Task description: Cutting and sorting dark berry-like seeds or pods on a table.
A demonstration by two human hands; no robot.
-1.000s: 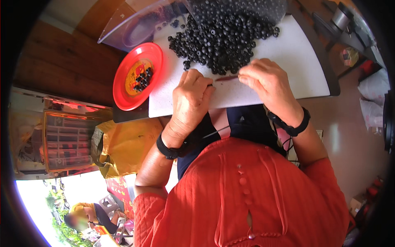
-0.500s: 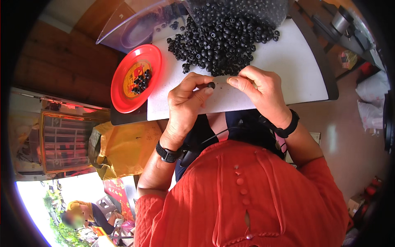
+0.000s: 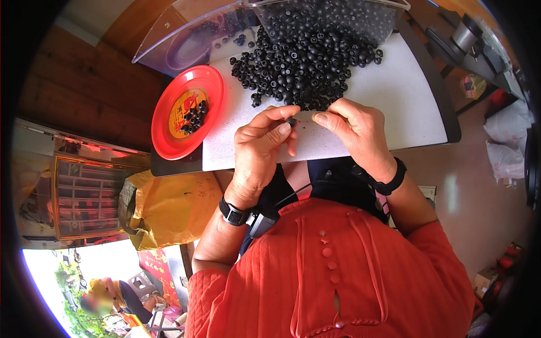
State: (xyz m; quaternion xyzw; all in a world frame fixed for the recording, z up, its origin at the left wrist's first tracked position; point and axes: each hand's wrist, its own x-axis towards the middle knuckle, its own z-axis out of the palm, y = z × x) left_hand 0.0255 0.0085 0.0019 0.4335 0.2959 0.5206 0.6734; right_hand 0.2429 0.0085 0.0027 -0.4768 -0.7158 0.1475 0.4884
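Note:
Over the near edge of a white board (image 3: 400, 107), my left hand (image 3: 256, 143) pinches one small black bead (image 3: 291, 121) between thumb and forefinger. Just right of it, my right hand (image 3: 363, 129) is closed, thumb pressed to forefinger; whatever is between those fingertips is too small to make out. Directly beyond both hands spreads a heap of round black beads (image 3: 298, 70), many with a visible hole. Several more black beads (image 3: 194, 117) lie in a red plate (image 3: 162, 127) to the left of my left hand.
A clear plastic bin (image 3: 389, 25) lies behind the bead heap, with another clear panel (image 3: 163, 53) at its left. A yellow bag (image 3: 169, 208) hangs left below the table. White bags (image 3: 507, 135) sit on the floor at right. Another person (image 3: 121, 296) is seated far lower left.
The view has shifted slightly, showing more of the clear bin. My left hand has tilted the bead and loosened its lower fingers. My right hand keeps nearly the same pinch.

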